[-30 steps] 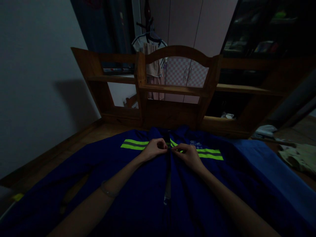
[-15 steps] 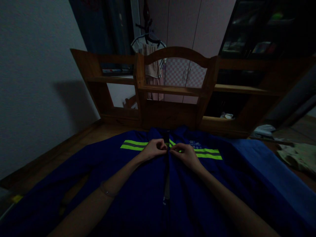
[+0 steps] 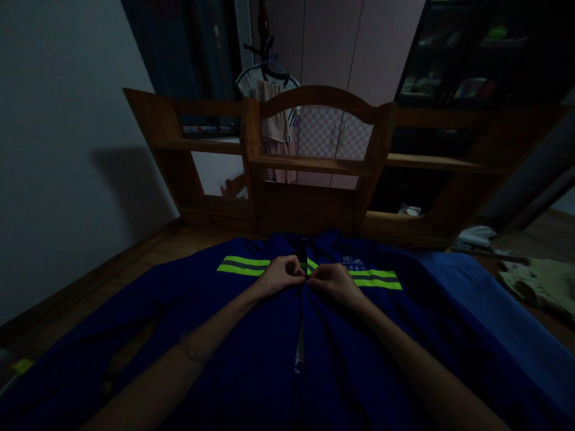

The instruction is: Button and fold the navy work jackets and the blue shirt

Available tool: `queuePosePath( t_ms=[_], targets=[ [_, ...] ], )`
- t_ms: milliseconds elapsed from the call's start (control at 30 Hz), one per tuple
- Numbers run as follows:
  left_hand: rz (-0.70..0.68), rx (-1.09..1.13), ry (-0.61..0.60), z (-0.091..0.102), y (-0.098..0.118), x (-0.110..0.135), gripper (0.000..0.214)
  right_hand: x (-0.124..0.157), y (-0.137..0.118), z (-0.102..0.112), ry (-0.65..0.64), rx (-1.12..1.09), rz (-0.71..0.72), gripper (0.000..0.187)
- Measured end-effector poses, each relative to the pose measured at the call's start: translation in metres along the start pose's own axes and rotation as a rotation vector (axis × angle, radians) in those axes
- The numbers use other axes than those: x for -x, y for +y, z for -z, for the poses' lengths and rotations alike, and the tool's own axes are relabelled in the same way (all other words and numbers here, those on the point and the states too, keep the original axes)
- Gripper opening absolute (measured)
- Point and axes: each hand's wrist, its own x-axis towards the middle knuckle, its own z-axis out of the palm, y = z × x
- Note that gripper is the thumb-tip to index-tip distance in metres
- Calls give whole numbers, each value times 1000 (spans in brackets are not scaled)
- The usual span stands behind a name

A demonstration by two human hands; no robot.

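A dark blue work jacket [image 3: 251,341] with bright yellow-green reflective stripes lies spread out, its collar toward the wooden rack. My left hand [image 3: 282,274] pinches the front edge on the left side of the opening, at stripe height. Just across from it, my right hand [image 3: 333,281] pinches the facing edge, fingertips almost touching those of the left. Below the hands the front is parted in a narrow gap, with a small pale metallic piece, perhaps a zipper part, low in it. White printing sits on the right chest. What exactly lies between the fingertips is hidden.
Behind the jacket stands a wooden shelf-like headboard [image 3: 314,164]. A lighter blue cloth [image 3: 458,287] lies to the right, with a pale garment [image 3: 539,284] beyond it. Clothes [image 3: 272,114] hang on a stand at the back. A wall [image 3: 67,149] rises at left.
Both hands stay pinched at the jacket front and have barely moved. The gap below them looks slightly narrower. The whole view has shifted a little.
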Motion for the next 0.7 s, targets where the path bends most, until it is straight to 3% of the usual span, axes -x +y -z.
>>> queuePosePath(
  t_ms=[133, 233, 333, 500, 700],
  targets=[
    [89, -104, 13, 3, 9, 3, 21, 2, -1, -4, 42, 91, 33, 15],
    [152, -290, 17, 3, 14, 6, 33, 3, -4, -5, 57, 155, 83, 13],
    [99, -492, -49, 1, 13, 7, 40, 4, -6, -5, 59, 196, 117, 13],
    [-2, -682, -128, -3, 8, 6, 28, 4, -5, -6, 23, 187, 128, 13],
    [-24, -766, -104, -5, 7, 7, 19, 1, 1, -3, -37, 141, 85, 16]
  ],
)
